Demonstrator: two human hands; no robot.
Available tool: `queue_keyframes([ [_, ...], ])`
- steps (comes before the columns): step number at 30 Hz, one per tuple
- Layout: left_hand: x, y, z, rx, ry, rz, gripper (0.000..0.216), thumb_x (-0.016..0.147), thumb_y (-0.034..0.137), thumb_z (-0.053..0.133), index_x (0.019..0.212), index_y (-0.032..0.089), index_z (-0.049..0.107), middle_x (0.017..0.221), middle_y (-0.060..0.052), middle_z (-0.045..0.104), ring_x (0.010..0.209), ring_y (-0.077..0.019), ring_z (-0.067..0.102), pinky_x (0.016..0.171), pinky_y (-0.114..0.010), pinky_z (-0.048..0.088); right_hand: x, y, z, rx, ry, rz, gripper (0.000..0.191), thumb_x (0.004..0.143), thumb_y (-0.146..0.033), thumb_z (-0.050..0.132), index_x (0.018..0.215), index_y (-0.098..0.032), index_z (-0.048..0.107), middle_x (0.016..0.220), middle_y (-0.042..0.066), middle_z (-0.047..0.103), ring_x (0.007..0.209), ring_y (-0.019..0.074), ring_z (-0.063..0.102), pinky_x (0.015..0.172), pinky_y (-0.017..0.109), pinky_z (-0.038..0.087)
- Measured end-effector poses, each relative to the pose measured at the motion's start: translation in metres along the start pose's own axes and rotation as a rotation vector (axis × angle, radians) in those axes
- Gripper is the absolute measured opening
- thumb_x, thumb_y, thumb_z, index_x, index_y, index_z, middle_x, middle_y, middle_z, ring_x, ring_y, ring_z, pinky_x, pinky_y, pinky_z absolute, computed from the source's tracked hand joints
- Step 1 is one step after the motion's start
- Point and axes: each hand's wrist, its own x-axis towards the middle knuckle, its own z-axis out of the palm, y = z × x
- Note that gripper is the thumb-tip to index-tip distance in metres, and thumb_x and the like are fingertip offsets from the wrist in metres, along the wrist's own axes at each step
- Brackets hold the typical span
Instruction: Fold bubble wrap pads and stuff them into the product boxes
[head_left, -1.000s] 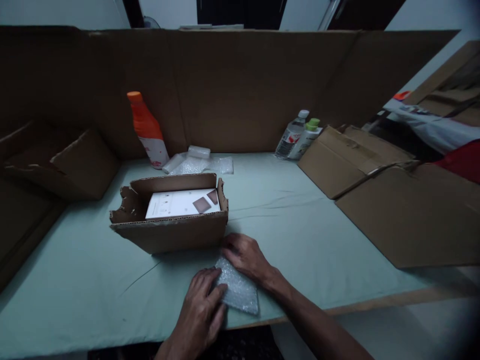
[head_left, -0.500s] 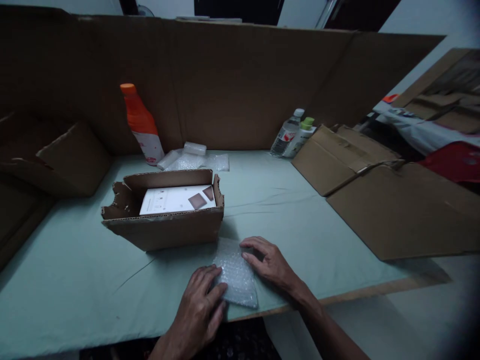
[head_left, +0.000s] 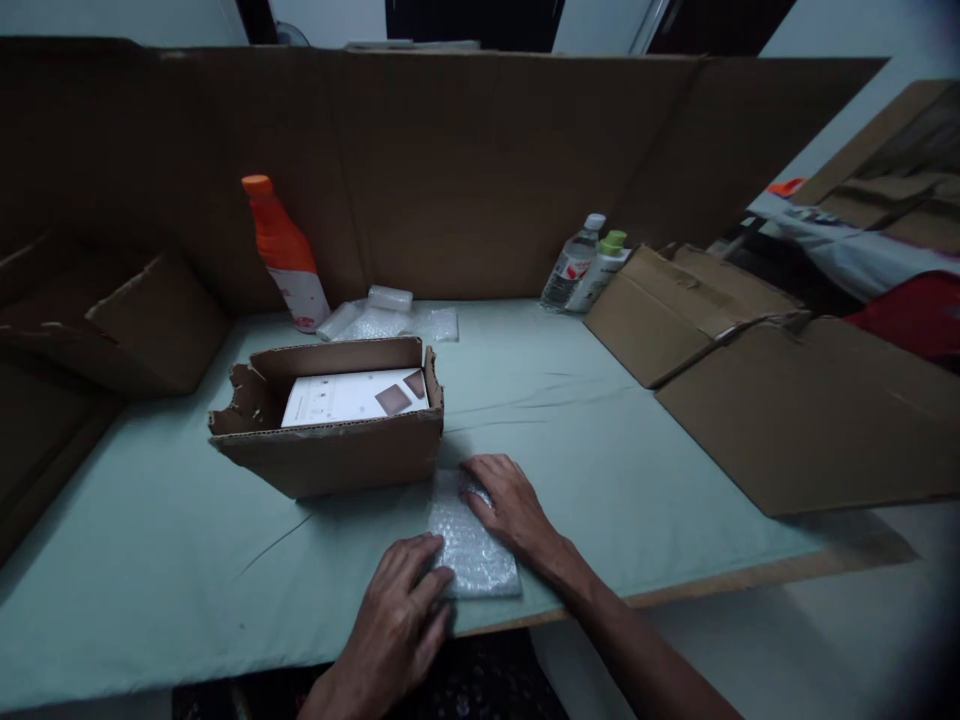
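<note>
A flat piece of bubble wrap [head_left: 474,555] lies near the front edge of the table. My left hand [head_left: 405,600] rests at its left edge, open, fingertips touching the plastic. My right hand [head_left: 506,505] lies over its upper right part, open with the fingers slightly bent and the thumb apart. Just behind the wrap, on the left, stands an open cardboard box [head_left: 337,465] with torn edges. Inside it is a white printed box [head_left: 337,397] with brown squares on its top.
An orange-and-white bottle [head_left: 287,260] leans by the cardboard wall [head_left: 487,170], beside more bubble wrap [head_left: 379,318]. A clear bottle [head_left: 570,268] and a green-capped bottle [head_left: 600,272] stand at the back right. Cardboard boxes flank both sides, the right one [head_left: 810,420] near the table edge.
My right hand has slid left and a little away from me, farther over the bubble wrap. The wrap has turned slightly, and my left hand has hardly moved.
</note>
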Motion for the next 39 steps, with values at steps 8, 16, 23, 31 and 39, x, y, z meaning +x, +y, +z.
queue_keyframes([
  [8, 0.012, -0.006, 0.006, 0.003, 0.046, 0.020, 0.023, 0.085, 0.003, 0.050, 0.096, 0.019, 0.063, 0.115, -0.012, 0.068, 0.103, -0.0253, 0.063, 0.086, -0.044, 0.057, -0.001, 0.000, 0.001, 0.015, 0.007, 0.021, 0.012, 0.089, -0.013, 0.061, 0.099, -0.019, 0.064, 0.097, 0.006, 0.068, 0.095, 0.0234, 0.056, 0.084, 0.036, 0.041],
  [16, 0.014, -0.005, 0.001, -0.051, 0.073, 0.020, 0.028, 0.082, 0.001, 0.050, 0.099, 0.019, 0.062, 0.109, -0.011, 0.069, 0.097, -0.0233, 0.064, 0.083, -0.040, 0.056, 0.000, 0.004, -0.010, 0.142, 0.097, -0.004, 0.011, 0.088, -0.013, 0.058, 0.094, -0.021, 0.065, 0.098, 0.006, 0.071, 0.096, 0.0232, 0.062, 0.088, 0.039, 0.046],
  [23, 0.019, -0.006, 0.001, -0.067, 0.096, 0.044, 0.033, 0.080, 0.000, 0.051, 0.106, 0.017, 0.062, 0.103, -0.010, 0.071, 0.092, -0.0226, 0.065, 0.081, -0.039, 0.055, -0.012, 0.000, -0.034, 0.423, 0.133, -0.044, 0.013, 0.089, -0.026, 0.063, 0.100, -0.022, 0.068, 0.109, 0.008, 0.072, 0.106, 0.0227, 0.066, 0.095, 0.040, 0.051],
  [31, 0.022, -0.007, -0.003, -0.021, 0.095, 0.027, 0.034, 0.083, 0.001, 0.048, 0.108, 0.018, 0.061, 0.097, -0.008, 0.071, 0.087, -0.0219, 0.065, 0.077, -0.038, 0.056, -0.031, 0.011, -0.027, 0.427, 0.173, -0.002, 0.013, 0.088, -0.022, 0.063, 0.098, -0.021, 0.071, 0.104, 0.008, 0.074, 0.101, 0.0229, 0.068, 0.092, 0.041, 0.053],
  [39, 0.032, -0.007, 0.001, -0.004, 0.114, -0.001, 0.029, 0.086, 0.002, 0.047, 0.105, 0.019, 0.061, 0.093, -0.007, 0.070, 0.084, -0.0208, 0.065, 0.074, -0.035, 0.054, -0.058, -0.010, -0.021, 0.539, 0.042, -0.087, 0.013, 0.088, -0.018, 0.061, 0.095, -0.020, 0.072, 0.093, 0.007, 0.075, 0.091, 0.0210, 0.068, 0.085, 0.037, 0.055],
])
